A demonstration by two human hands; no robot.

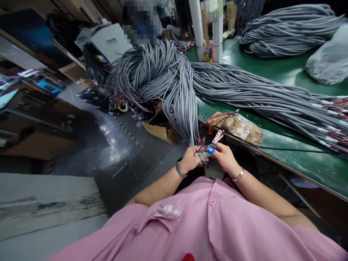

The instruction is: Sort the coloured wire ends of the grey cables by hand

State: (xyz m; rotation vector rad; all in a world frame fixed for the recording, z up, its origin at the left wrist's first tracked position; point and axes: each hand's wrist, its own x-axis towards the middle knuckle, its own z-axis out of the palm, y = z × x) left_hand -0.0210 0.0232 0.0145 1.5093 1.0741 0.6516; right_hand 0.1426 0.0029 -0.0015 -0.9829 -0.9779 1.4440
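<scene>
My left hand is closed around the end of a grey cable whose coloured inner wires stick out above my fingers. My right hand is closed on a small hand tool with pink handles and a blue part, held against the cable end. Both hands meet in front of my chest, just off the edge of the green table. The cable hangs down from a thick bundle of grey cables lying across the table.
A taped brown packet with red wires lies at the table's near edge. A second coil of grey cables and a plastic bag sit at the back right. Cardboard lies on the dark floor at left. A person stands behind the cables.
</scene>
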